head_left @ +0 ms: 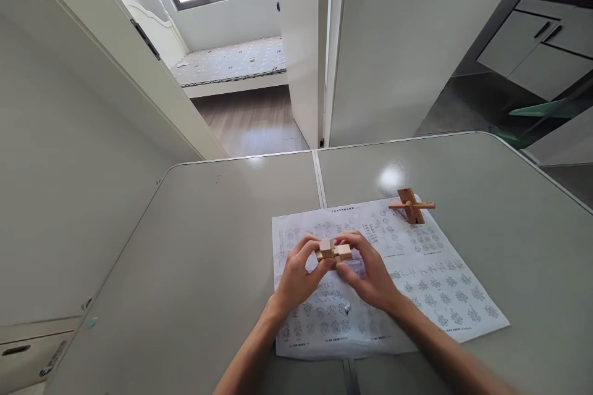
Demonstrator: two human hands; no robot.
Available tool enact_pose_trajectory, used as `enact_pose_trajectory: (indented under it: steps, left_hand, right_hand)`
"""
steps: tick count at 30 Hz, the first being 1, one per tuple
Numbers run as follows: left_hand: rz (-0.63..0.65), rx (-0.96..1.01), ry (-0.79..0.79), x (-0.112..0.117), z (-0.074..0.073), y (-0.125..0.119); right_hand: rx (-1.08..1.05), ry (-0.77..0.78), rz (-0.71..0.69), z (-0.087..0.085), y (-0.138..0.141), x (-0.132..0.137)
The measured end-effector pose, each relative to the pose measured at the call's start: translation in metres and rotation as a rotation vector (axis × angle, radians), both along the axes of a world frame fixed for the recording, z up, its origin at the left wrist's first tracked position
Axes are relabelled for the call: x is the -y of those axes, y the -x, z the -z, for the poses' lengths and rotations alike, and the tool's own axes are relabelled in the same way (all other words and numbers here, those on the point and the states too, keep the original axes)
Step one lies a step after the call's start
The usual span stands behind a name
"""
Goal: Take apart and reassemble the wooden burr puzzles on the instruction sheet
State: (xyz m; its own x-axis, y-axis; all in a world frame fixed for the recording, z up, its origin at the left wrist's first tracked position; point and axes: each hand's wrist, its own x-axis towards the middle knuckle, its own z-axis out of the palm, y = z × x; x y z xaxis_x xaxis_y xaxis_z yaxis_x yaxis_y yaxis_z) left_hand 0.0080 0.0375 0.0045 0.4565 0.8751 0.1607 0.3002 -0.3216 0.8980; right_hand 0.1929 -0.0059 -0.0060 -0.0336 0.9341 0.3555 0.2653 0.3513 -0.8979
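A small wooden puzzle (335, 251) made of interlocked light blocks is held just above a printed instruction sheet (430, 284). My left hand (296, 278) pinches its left end with thumb and fingers closed round it. My right hand (368, 274) grips its right end, fingers curled over the top. A second wooden puzzle (411, 205), cross-shaped with a thin rod through it, lies on the sheet's far right corner, apart from both hands.
The sheet lies on a grey folding table (208, 247) with a seam (319, 182) down its middle. Beyond the table's far edge stand a white wall and an open doorway (250, 117) to a room. Dark cabinets (537, 43) are at the far right.
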Motion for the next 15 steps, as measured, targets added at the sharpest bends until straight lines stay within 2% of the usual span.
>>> enact_pose_trajectory:
  steps: [4, 10, 15]
  left_hand:
    - [0.118, 0.018, 0.122, 0.003, -0.001, 0.001]
    - [0.037, -0.046, 0.036, 0.001, -0.004, 0.002]
    - [0.072, -0.038, 0.109, -0.003, -0.004, 0.005]
  right_hand:
    - [0.043, -0.053, 0.015, 0.005, -0.009, -0.001]
    - [-0.027, 0.015, 0.014, 0.004, -0.013, -0.004]
    - [-0.027, 0.148, -0.072, 0.002, -0.013, -0.003]
